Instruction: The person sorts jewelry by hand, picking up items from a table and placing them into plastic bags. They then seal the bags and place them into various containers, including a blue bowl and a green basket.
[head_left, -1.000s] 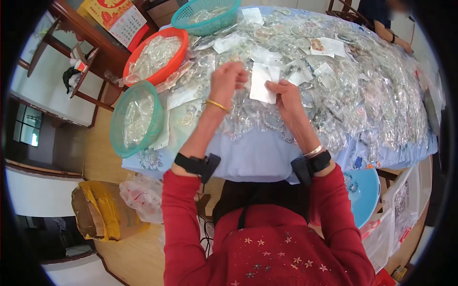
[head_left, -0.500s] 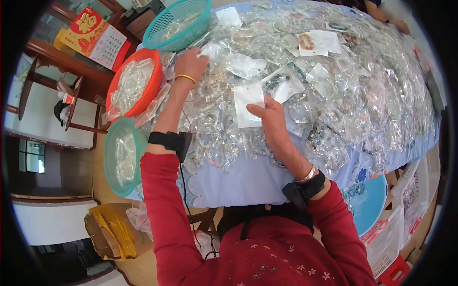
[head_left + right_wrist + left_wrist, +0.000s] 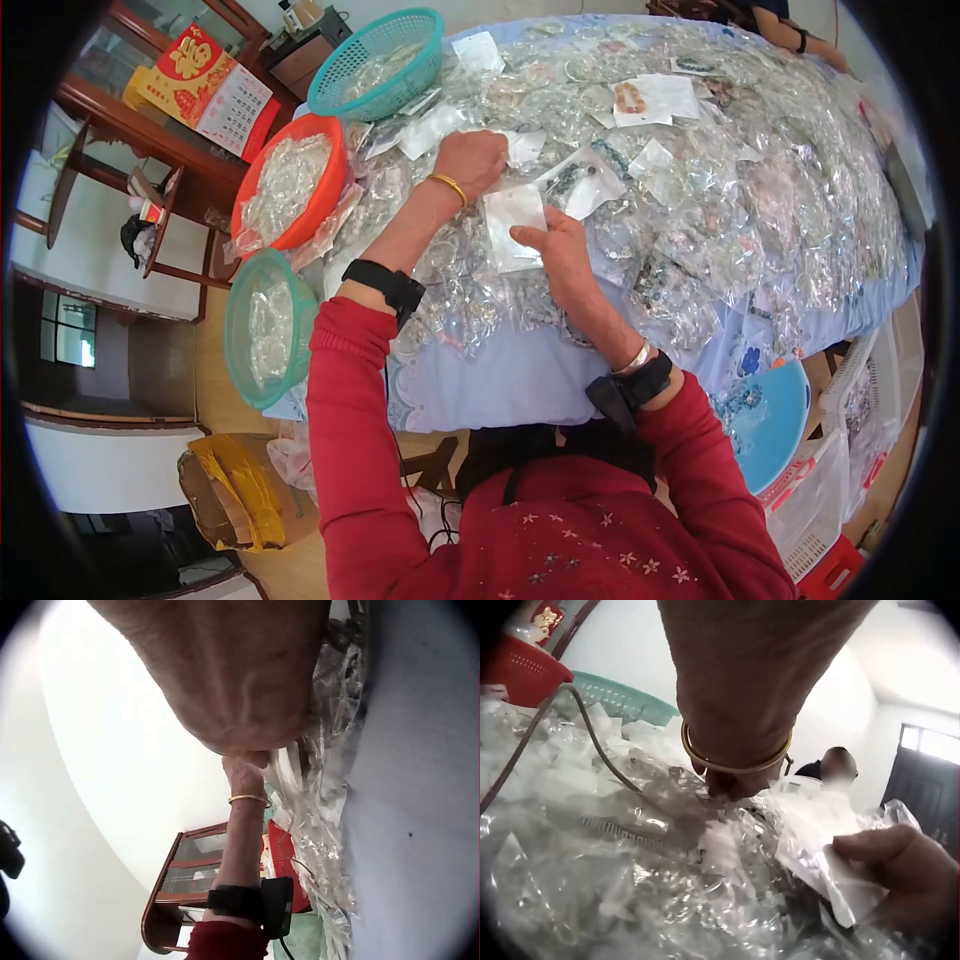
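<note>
The right hand holds a white packet pinched between thumb and fingers, just above a heap of clear bags on the cloth-covered surface. At 11 o'clock from the packet, the left hand reaches down onto the heap beside a white card; its fingertips are hidden, so I cannot tell whether it grips anything. A gold bangle circles its wrist.

From the left hand, a red basket of clear bags sits at 9 o'clock, a teal basket between 10 and 11, and a green basket at 8. A blue basin lies at 4 o'clock from the packet, below the surface's edge.

The calendar, at 10 o'clock, carries one large gold character on red, probably 福; its smaller print is too small to read.
</note>
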`<act>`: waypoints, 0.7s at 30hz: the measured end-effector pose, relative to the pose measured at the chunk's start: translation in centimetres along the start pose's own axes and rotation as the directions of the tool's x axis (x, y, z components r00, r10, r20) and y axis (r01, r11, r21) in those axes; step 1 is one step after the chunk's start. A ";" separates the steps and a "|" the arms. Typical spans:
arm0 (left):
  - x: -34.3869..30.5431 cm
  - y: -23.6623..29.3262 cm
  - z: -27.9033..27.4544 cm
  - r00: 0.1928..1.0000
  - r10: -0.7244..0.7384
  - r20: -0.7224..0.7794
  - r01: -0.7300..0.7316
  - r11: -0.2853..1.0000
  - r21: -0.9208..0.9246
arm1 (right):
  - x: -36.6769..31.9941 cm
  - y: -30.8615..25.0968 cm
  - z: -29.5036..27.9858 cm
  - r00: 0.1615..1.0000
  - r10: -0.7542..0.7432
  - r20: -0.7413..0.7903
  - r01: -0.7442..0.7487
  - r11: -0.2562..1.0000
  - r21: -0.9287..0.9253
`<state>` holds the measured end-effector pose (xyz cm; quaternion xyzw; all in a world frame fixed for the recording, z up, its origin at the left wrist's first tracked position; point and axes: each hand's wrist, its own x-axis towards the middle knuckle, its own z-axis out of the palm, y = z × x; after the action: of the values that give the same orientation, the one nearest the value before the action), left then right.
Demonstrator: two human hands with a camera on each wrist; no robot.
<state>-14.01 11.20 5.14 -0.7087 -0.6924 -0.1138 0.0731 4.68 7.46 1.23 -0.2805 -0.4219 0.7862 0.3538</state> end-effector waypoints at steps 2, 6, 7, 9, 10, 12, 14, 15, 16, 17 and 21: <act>-0.2 -1.0 0.0 0.996 -0.020 -0.083 0.013 0.997 -0.078 | 0.1 -0.1 -0.1 1.000 0.024 -0.004 -0.024 1.000 -0.016; -0.2 -3.0 -2.2 0.940 -0.337 -0.051 0.222 0.719 -0.658 | 0.2 0.0 -0.2 1.000 0.014 -0.017 -0.014 0.999 -0.033; -0.3 -3.3 -3.2 0.934 -0.358 0.004 0.246 0.634 -0.733 | 0.4 0.2 -0.2 1.000 0.020 -0.011 -0.020 0.999 -0.026; -0.7 -2.5 -5.9 0.916 -0.383 0.118 0.292 0.435 -0.852 | 0.9 0.7 -0.5 1.000 -0.012 -0.010 0.012 1.000 0.022; -1.1 -2.1 -6.5 0.914 -0.389 0.120 0.297 0.436 -0.850 | 0.8 0.5 -0.5 0.999 -0.031 -0.012 0.031 0.999 0.043; -1.8 -0.8 -7.3 0.910 -0.345 0.230 0.287 0.124 -0.950 | 0.6 -0.3 -0.8 0.999 -0.051 -0.019 0.052 0.993 0.103; -2.5 0.3 -7.5 0.910 -0.312 0.272 0.271 -0.047 -0.962 | 0.1 -1.8 -1.0 0.995 -0.093 -0.040 0.100 0.971 0.217; -2.9 0.7 -7.4 0.915 -0.304 0.266 0.247 -0.100 -0.964 | 0.0 -2.3 -1.4 0.995 -0.091 -0.039 0.097 0.973 0.212; -3.4 1.2 -7.3 0.919 -0.296 0.262 0.225 -0.154 -0.962 | -0.1 -2.7 -1.9 0.991 -0.115 -0.070 0.128 0.964 0.233; -3.8 1.5 -7.2 0.922 -0.288 0.258 0.203 -0.208 -0.957 | -0.4 -2.9 -2.5 0.985 -0.138 -0.102 0.160 0.954 0.252; -5.3 1.5 -6.0 0.927 -0.268 0.261 0.180 -0.292 -0.939 | -1.8 -3.6 -3.3 0.980 -0.150 -0.134 0.181 0.948 0.262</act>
<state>-12.97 4.51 9.64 -0.3445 -0.4540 -0.6425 -0.5123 9.33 9.02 2.95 -0.2364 -0.3110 0.7872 0.4771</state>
